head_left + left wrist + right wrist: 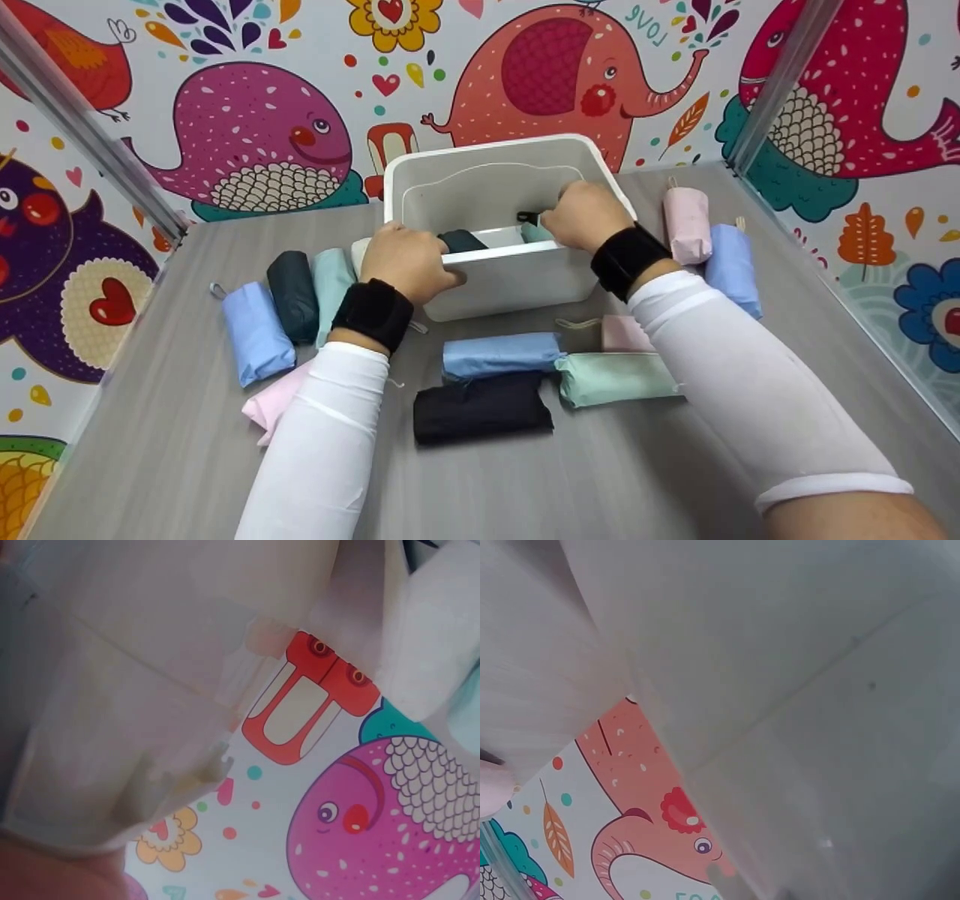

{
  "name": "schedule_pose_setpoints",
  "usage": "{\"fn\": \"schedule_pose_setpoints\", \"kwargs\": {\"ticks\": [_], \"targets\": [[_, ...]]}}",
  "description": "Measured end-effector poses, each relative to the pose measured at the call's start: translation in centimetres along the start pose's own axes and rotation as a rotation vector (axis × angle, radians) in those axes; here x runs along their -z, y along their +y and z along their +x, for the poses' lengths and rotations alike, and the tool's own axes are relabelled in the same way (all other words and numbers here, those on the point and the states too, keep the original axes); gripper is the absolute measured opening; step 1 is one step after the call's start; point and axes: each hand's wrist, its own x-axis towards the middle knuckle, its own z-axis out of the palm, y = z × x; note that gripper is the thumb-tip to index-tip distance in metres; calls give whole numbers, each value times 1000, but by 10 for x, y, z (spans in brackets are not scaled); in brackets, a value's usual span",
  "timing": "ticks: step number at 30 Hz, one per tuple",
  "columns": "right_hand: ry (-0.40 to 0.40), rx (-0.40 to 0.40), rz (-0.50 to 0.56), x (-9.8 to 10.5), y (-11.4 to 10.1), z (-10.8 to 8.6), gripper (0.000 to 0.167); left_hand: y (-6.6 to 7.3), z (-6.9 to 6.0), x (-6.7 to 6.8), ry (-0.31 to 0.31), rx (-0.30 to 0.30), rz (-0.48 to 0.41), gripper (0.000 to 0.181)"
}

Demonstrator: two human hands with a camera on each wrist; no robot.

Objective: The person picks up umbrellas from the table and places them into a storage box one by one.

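Note:
A white bin point(517, 281) stands at the back of the surface. My left hand point(405, 262) grips its near left corner, fingers curled over the rim. At the near right corner my right hand point(589, 217) is curled over the rim, its fingertips hidden. Inside lie a dark green pouch point(461, 241) and a teal pouch point(535, 232) beside the right hand. The bin's pale wall fills much of the left wrist view point(150, 675) and the right wrist view point(802, 735); part of the left hand point(60, 874) shows in the left wrist view.
Left of the bin lie blue point(257, 334), dark green point(293, 296), teal point(332, 285) and pink point(276, 397) pouches. In front are blue point(501, 355), black point(482, 409), mint point(619, 379) and pink point(624, 334) ones. Pink point(687, 225) and blue point(733, 270) pouches lie right. A patterned wall point(412, 82) stands behind.

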Motion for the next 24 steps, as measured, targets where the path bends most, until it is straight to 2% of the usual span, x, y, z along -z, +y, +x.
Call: {"fn": "schedule_pose_setpoints", "kwargs": {"ticks": [5, 9, 11, 14, 21, 24], "targets": [[56, 23, 59, 0, 2, -2, 45, 0, 0, 1, 1, -1, -1, 35], [102, 30, 245, 3, 7, -4, 44, 0, 0, 0, 3, -1, -3, 35], [145, 40, 369, 5, 10, -5, 39, 0, 0, 0, 5, -2, -5, 35], [215, 52, 495, 8, 16, -9, 35, 0, 0, -1, 5, -4, -3, 35], [396, 23, 526, 21, 40, -17, 31, -1, 1, -1, 5, 5, -22, 36], [437, -15, 546, 26, 53, -20, 32, -2, 0, -1, 2, 3, -22, 36]]}}
